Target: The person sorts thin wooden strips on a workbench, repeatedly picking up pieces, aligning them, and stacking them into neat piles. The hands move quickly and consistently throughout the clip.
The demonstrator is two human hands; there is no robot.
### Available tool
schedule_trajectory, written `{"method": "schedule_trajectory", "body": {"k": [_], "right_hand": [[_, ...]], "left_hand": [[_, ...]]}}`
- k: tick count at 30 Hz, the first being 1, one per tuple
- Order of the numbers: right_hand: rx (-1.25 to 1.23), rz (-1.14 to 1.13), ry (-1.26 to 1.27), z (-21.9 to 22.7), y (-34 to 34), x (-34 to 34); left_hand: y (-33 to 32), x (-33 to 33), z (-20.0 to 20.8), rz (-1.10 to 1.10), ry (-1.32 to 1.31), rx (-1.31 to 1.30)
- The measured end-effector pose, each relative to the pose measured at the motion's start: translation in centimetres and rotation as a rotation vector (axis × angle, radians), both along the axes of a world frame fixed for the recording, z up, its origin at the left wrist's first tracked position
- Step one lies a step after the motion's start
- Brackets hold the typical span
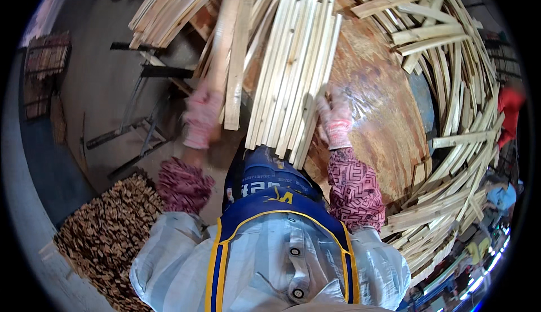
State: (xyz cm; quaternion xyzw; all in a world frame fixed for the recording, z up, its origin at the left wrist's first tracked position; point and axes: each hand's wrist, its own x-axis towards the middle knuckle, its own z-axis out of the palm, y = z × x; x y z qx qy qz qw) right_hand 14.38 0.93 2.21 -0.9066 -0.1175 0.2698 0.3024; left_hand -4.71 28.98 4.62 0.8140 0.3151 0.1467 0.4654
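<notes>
A row of pale wooden strips [290, 70] lies side by side in front of me, their near ends by my blue apron. My left hand [203, 115], in a pink and white glove, is left of the row and smeared by motion. It is closed around the lower end of a long wooden strip [227, 30], which is also blurred. Between that strip and the row is another loose strip [239, 75]. My right hand [336, 116], gloved alike, rests against the row's right edge with its fingers stretched out.
A worn brown tabletop [375, 120] extends to the right, ringed by heaped wooden strips [451, 92]. More strips [174, 8] are stacked at the far left. A dark metal stand [141, 132] is on the left floor, with a big bundle of wood pieces [110, 227] nearer me.
</notes>
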Motion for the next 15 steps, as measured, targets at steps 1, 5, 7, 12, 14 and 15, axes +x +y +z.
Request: {"method": "schedule_trajectory", "body": {"k": [1, 5, 7, 12, 14, 15], "right_hand": [[0.066, -0.067, 0.008, 1.5, 1.5, 0.3], [0.315, 0.091, 0.210, 2.0, 10.5, -1.9], [0.107, 0.230, 0.041, 1.4, 15.7, -3.7], [-0.247, 0.217, 0.241, 3.1, 23.3, -4.8], [-0.223, 0.177, 0.320, 2.7, 24.6, -5.4], [-0.216, 0.149, 0.356, 2.2, 25.0, -5.5]], "left_hand": [[2.9, -1.8, -1.2, 0.139, 0.055, 0.037], [12.1, -4.1, -5.2, 0.130, 0.349, 0.222], [13.8, -2.0, -6.2, 0.057, 0.572, 0.278], [14.6, 4.5, -7.3, -0.163, 0.562, 0.158], [16.7, 5.9, -11.2, -0.241, 0.319, 0.108], [17.7, 7.1, -11.8, -0.261, 0.443, 0.153]]}}
